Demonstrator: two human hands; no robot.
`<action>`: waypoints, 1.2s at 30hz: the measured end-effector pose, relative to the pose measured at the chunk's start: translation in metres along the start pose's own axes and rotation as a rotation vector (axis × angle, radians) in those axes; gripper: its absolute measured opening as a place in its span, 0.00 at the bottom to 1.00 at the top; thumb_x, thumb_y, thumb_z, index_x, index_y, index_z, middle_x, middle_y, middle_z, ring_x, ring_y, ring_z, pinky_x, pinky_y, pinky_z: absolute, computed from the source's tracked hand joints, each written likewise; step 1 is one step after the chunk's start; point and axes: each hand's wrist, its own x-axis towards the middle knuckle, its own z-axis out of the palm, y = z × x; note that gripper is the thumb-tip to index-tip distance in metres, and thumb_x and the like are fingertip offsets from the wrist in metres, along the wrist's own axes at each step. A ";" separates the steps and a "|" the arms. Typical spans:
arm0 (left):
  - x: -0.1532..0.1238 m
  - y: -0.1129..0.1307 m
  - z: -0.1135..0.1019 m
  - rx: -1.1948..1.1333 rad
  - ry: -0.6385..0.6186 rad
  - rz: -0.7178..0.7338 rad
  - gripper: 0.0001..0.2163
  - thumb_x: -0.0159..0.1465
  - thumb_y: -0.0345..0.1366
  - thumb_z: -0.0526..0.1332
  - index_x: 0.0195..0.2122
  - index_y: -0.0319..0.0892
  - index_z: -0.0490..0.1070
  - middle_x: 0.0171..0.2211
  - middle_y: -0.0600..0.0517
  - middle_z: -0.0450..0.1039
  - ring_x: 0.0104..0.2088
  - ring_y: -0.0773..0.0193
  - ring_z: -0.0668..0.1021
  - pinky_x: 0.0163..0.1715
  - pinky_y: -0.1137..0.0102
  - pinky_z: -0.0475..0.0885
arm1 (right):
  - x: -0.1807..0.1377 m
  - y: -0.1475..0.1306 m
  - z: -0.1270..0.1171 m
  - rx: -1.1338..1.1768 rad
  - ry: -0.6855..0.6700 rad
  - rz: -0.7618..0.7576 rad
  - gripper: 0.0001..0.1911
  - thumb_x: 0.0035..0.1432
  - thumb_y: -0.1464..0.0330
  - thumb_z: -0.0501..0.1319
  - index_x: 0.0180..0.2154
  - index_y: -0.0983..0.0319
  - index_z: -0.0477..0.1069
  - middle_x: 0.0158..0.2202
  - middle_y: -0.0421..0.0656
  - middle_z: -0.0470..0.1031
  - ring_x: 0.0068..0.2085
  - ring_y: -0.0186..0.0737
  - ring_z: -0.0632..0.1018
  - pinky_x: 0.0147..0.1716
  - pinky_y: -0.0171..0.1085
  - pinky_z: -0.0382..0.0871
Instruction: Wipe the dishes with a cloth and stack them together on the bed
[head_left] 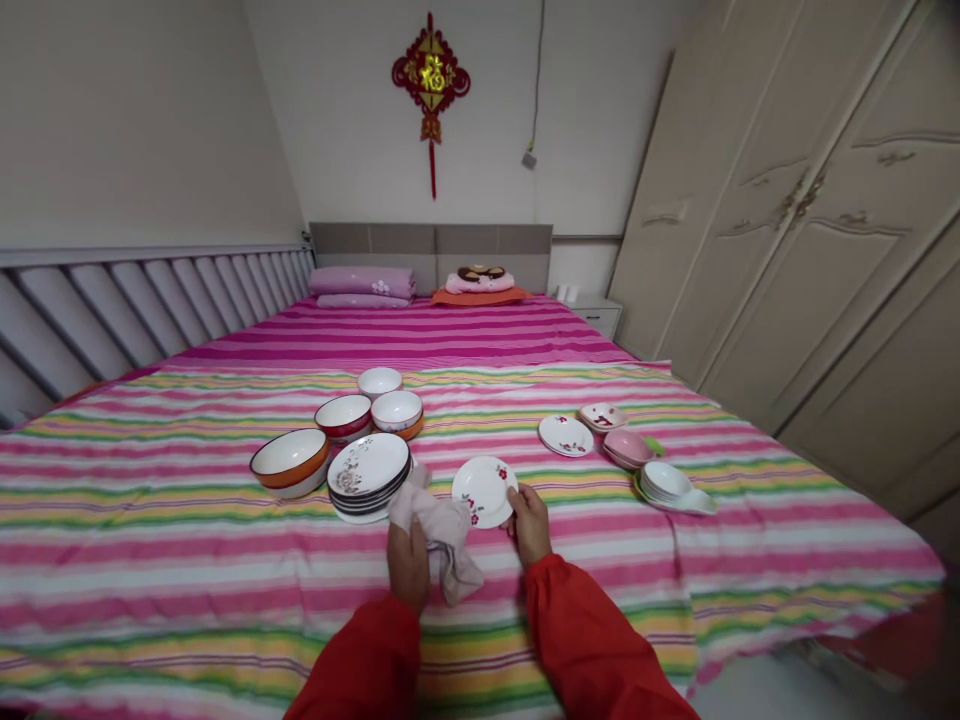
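My right hand (530,522) grips the right rim of a small white plate (484,488) with red flowers, thumb on top. In my left hand (409,560) is a crumpled pale pink cloth (442,530), hanging down just left of the plate. Close beyond that hand stands a stack of white plates (367,465) with dark rims and a grey flower print. To the right, apart from my right hand, lies another flowered white plate (566,435).
Left of centre stand an orange-banded bowl (291,465), a red bowl (343,415) and white bowls (397,408). On the right are pink dishes (628,446), patterned dishes (602,415) and small white bowls (666,480) on a green-edged dish. A striped sheet (225,590) covers the bed.
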 end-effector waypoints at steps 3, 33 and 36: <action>-0.002 0.011 0.008 0.036 -0.100 0.103 0.20 0.65 0.30 0.46 0.57 0.39 0.65 0.52 0.42 0.73 0.56 0.53 0.71 0.58 0.54 0.65 | 0.001 -0.001 0.002 -0.007 -0.026 0.020 0.24 0.43 0.49 0.68 0.31 0.63 0.71 0.11 0.33 0.64 0.11 0.30 0.62 0.09 0.28 0.50; 0.013 0.074 0.054 0.246 -0.921 0.233 0.23 0.68 0.34 0.42 0.63 0.36 0.57 0.65 0.41 0.57 0.66 0.56 0.58 0.64 0.54 0.52 | 0.014 0.018 -0.004 -0.116 -0.035 -0.097 0.17 0.51 0.53 0.60 0.23 0.60 0.66 0.16 0.33 0.65 0.18 0.32 0.65 0.18 0.32 0.57; 0.034 0.080 0.071 0.345 -0.907 0.176 0.23 0.68 0.33 0.43 0.63 0.35 0.58 0.65 0.40 0.58 0.66 0.54 0.57 0.63 0.53 0.51 | 0.016 0.020 -0.005 -0.123 -0.034 -0.042 0.18 0.51 0.52 0.59 0.22 0.58 0.64 0.11 0.31 0.61 0.14 0.31 0.62 0.16 0.32 0.54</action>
